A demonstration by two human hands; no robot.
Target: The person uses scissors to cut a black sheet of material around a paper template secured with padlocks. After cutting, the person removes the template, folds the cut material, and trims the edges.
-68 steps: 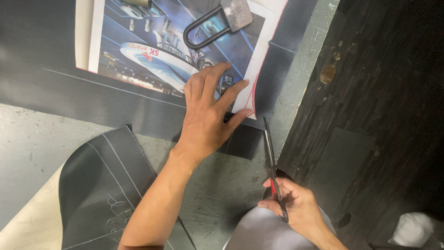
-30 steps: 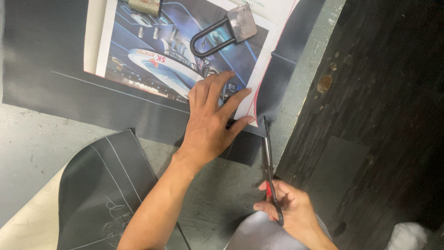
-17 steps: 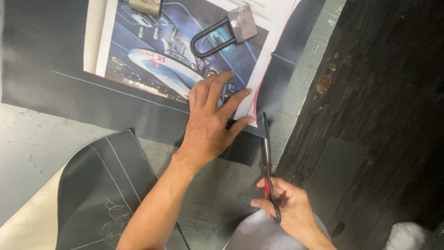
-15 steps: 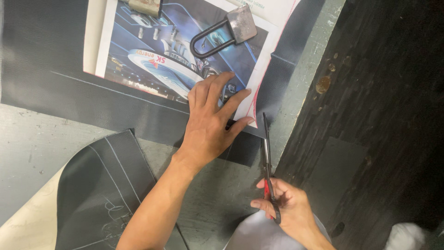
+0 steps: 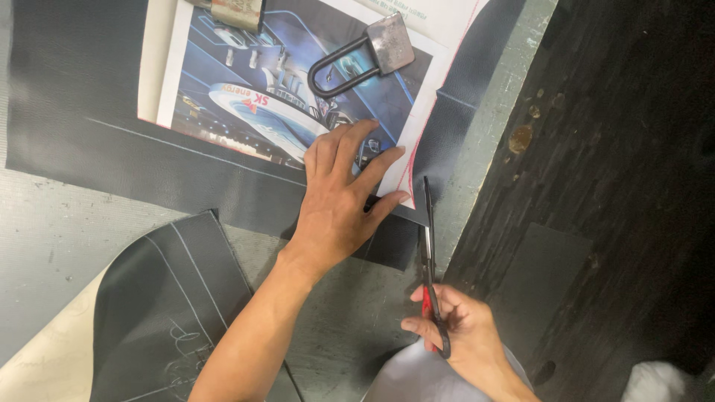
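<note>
A pair of scissors [image 5: 427, 257] with red-lined handles is gripped in the right hand [image 5: 456, 335], whose fingers are closed through the loops; the blades are pointed away from the hand and look nearly shut, set along the edge of a dark fabric sheet [image 5: 112, 141] just beside the corner of a printed paper pattern [image 5: 298, 97]. The left hand [image 5: 339, 201] is laid flat with fingers spread, nothing grasped, and is pressed on the lower corner of the paper and the fabric under it. Beyond its fingertips, a black U-shaped padlock [image 5: 357, 56] is laid on the paper, and a rusty metal weight [image 5: 237, 11] is seen farther off. Near the left forearm, a cut dark fabric piece [image 5: 164, 298] with chalk lines is lying on the grey tabletop [image 5: 67, 238].
</note>
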